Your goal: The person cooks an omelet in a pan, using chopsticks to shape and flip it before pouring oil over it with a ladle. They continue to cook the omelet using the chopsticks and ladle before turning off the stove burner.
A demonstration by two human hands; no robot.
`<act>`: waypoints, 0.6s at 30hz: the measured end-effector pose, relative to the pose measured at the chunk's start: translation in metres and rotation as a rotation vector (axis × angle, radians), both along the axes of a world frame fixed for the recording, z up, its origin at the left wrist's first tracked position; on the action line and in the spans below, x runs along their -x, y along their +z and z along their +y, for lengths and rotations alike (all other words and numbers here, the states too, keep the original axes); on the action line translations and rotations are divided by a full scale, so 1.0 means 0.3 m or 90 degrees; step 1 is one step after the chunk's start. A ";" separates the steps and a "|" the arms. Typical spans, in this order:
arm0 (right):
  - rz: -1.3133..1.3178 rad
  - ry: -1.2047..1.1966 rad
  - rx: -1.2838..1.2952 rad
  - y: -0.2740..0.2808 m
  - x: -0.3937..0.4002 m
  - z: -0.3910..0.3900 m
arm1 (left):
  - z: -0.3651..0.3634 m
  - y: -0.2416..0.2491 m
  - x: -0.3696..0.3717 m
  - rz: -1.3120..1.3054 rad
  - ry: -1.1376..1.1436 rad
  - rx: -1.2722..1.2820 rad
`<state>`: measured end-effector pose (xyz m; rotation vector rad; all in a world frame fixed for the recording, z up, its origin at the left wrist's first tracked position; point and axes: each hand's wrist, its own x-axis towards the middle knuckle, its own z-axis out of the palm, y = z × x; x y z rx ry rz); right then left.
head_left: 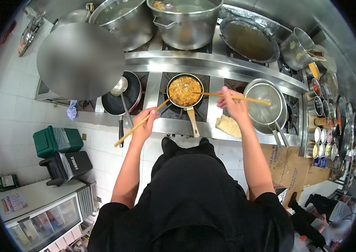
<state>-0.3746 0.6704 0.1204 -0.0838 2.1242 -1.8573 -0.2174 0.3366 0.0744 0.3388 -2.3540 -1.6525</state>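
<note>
A small frying pan (193, 128) sits on the middle burner, its tan handle towards me. Golden-brown food like an omelette (183, 90) fills it. My left hand (145, 122) is closed around a long wooden chopstick (131, 131), whose tip reaches the pan's left edge. Over the right side, my right hand (233, 104) grips another long wooden chopstick (251, 99); its tip is at the food's right edge. Left of the pan stands a black wok (112, 105) with a metal ladle (119, 86) lying in it. A folded beige cloth (228, 126) lies below my right hand.
Large steel pots (185, 31) stand on the back burners, beside a wide dark pan (249, 40). A wire strainer (264, 103) rests over a pot at right. Seasoning containers (317, 134) line the far right. Another person (333, 210) is at lower right. A blurred patch covers the upper left.
</note>
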 end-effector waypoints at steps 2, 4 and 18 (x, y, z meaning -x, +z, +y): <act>0.031 -0.003 -0.025 -0.109 -0.019 -0.021 | -0.015 0.023 0.032 -0.026 -0.017 -0.014; 0.002 -0.037 -0.019 -0.165 -0.054 -0.043 | -0.027 0.010 0.053 -0.032 -0.041 -0.040; 0.020 -0.022 -0.051 -0.230 -0.120 -0.044 | -0.002 -0.082 0.102 -0.028 -0.157 -0.019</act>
